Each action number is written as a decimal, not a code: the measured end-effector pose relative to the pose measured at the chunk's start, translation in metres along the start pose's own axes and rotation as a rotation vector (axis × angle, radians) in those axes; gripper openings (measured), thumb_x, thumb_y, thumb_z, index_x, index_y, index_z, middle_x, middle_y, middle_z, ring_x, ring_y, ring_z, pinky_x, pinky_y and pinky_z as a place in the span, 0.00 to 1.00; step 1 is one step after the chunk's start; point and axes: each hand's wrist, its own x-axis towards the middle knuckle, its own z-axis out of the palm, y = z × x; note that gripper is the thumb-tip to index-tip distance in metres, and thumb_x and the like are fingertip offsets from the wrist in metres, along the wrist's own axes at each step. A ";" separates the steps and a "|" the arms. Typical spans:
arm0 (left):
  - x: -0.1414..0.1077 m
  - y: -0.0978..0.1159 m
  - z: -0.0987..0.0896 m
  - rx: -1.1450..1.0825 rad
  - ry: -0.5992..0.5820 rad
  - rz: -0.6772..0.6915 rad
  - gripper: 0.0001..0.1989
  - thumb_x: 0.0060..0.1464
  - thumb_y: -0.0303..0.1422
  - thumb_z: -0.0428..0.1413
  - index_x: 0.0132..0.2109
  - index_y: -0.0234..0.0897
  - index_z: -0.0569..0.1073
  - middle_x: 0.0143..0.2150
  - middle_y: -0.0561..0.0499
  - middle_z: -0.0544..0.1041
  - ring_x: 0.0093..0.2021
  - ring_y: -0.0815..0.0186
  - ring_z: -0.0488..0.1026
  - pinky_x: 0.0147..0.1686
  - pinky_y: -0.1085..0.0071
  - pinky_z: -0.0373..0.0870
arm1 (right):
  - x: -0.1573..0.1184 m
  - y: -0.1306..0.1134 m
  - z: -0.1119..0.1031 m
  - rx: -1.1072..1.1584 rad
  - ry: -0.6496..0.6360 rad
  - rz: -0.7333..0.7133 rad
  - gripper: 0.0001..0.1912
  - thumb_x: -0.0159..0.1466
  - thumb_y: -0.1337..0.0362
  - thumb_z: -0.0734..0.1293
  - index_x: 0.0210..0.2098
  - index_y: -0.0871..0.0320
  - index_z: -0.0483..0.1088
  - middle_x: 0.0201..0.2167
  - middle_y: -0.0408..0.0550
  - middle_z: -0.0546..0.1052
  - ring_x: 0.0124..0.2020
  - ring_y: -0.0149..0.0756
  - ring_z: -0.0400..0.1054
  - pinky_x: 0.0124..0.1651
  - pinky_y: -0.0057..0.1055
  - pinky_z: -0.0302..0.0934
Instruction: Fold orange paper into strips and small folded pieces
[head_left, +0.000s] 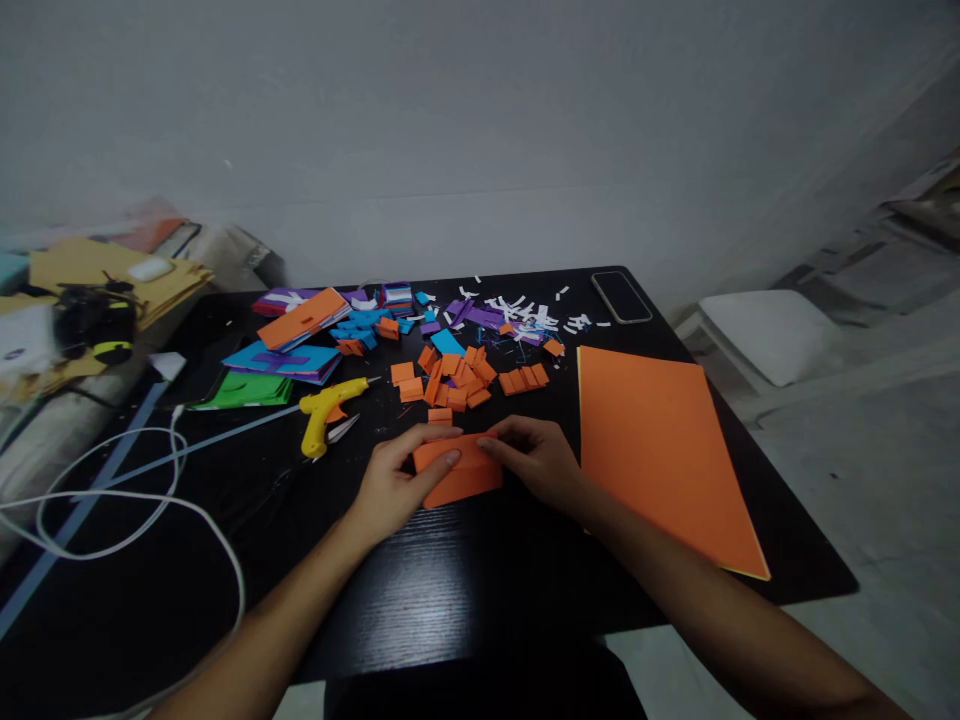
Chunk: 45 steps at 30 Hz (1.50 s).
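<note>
A folded orange piece of paper (pixel 466 482) is held between both hands, low over the front middle of the black table. My left hand (pixel 397 480) grips its left side, thumb lying across the front face. At its upper right corner, my right hand (pixel 536 455) pinches the paper between thumb and fingers. Just beyond the hands lies a heap of small folded orange paper pieces (pixel 461 375). A yellow glue gun (pixel 324 412) rests left of my left hand, next to a pair of scissors (pixel 343 430). Large orange sheets (pixel 660 440) lie partly under my right forearm.
White paper scraps (pixel 525 312) and purple pieces (pixel 480 315) lie at the back. A phone (pixel 621 297) sits at the far right corner. Stacked coloured paper (pixel 289 360) stands back left. A white cable (pixel 176 495) loops over the left side of the black table (pixel 420 600).
</note>
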 end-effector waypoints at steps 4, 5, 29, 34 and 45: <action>0.001 0.002 0.000 -0.031 0.038 -0.026 0.09 0.59 0.38 0.64 0.43 0.40 0.84 0.43 0.48 0.87 0.45 0.59 0.83 0.49 0.64 0.78 | -0.001 -0.002 0.000 0.035 -0.005 0.001 0.15 0.61 0.49 0.76 0.35 0.55 0.79 0.31 0.45 0.82 0.32 0.36 0.74 0.36 0.32 0.68; 0.001 0.002 0.000 -0.036 0.046 -0.034 0.09 0.59 0.38 0.64 0.43 0.39 0.84 0.42 0.48 0.87 0.44 0.59 0.83 0.48 0.64 0.78 | -0.001 -0.002 0.000 0.044 -0.006 0.000 0.15 0.60 0.49 0.76 0.36 0.55 0.79 0.32 0.45 0.83 0.33 0.36 0.75 0.36 0.32 0.69; 0.005 0.002 -0.004 -0.534 -0.030 -0.498 0.22 0.43 0.40 0.74 0.44 0.37 0.80 0.37 0.51 0.82 0.33 0.64 0.78 0.35 0.70 0.73 | -0.003 -0.001 0.000 0.107 -0.025 -0.013 0.12 0.59 0.53 0.79 0.40 0.51 0.84 0.37 0.46 0.86 0.37 0.40 0.80 0.44 0.39 0.76; 0.004 0.001 -0.001 -0.601 -0.019 -0.578 0.19 0.39 0.36 0.76 0.38 0.37 0.80 0.33 0.55 0.79 0.31 0.69 0.75 0.33 0.74 0.70 | -0.004 -0.001 0.001 0.133 -0.060 -0.007 0.13 0.59 0.53 0.79 0.40 0.51 0.84 0.38 0.46 0.86 0.37 0.40 0.81 0.43 0.38 0.77; 0.006 0.007 -0.002 -0.712 -0.066 -0.643 0.21 0.34 0.33 0.77 0.37 0.36 0.79 0.30 0.55 0.79 0.28 0.69 0.75 0.29 0.74 0.70 | -0.003 -0.010 -0.002 0.397 -0.231 0.154 0.14 0.54 0.57 0.82 0.37 0.55 0.83 0.31 0.43 0.83 0.30 0.34 0.79 0.39 0.33 0.76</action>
